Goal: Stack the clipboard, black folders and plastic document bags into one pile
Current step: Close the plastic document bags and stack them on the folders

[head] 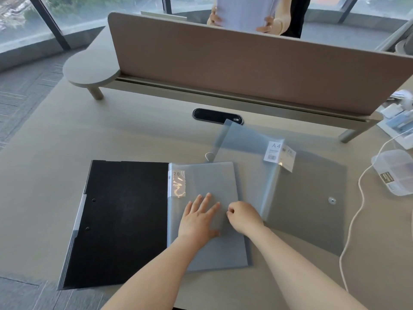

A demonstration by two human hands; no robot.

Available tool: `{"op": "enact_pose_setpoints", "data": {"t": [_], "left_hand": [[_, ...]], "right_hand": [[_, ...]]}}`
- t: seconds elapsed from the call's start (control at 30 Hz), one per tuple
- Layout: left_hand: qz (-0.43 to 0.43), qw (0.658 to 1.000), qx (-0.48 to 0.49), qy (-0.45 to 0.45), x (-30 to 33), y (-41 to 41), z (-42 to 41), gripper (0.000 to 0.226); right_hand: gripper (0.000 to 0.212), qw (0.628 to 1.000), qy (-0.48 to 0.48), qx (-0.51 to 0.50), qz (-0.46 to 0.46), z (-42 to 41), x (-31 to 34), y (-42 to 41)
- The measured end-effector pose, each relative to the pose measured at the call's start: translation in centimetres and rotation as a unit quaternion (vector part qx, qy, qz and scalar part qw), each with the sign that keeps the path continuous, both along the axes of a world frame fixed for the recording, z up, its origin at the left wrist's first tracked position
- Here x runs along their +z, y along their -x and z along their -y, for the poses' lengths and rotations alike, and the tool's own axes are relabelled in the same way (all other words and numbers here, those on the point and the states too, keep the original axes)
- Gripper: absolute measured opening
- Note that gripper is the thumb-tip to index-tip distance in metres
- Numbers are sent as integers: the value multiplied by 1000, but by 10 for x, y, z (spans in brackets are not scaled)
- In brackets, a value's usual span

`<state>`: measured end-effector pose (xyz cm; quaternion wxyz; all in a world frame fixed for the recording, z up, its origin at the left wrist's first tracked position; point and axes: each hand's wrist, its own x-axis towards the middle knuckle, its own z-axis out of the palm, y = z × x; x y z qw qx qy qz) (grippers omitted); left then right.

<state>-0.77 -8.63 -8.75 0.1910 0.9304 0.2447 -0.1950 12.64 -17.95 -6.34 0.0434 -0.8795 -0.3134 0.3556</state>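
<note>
A black folder lies flat at the left of the desk, with thin translucent edges showing from under its left side. Touching its right edge lies a grey plastic document bag labelled "20". My left hand rests flat on this bag, fingers spread. My right hand sits at the bag's right edge with its fingers curled shut; nothing shows between them. To the right lies a second translucent plastic bag with an "A4" label and a snap button, its flap raised. I cannot pick out a clipboard.
A brown divider panel on a raised shelf closes off the back, with a person holding papers behind it. A black cable port sits mid-desk. At the right are a clear plastic box and a white cable. The black folder's near corner reaches the desk's front edge.
</note>
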Motion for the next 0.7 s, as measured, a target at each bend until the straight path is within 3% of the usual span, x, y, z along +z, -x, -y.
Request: {"op": "enact_pose_setpoints", "data": {"t": [0.33, 0.7], "left_hand": [[-3, 1000, -2, 1, 4, -1, 1, 86], [-8, 1000, 2, 5, -3, 0, 0, 87]], "right_hand": [[28, 994, 25, -105, 8, 20, 6, -32], [27, 995, -32, -87, 20, -13, -9, -35]]}}
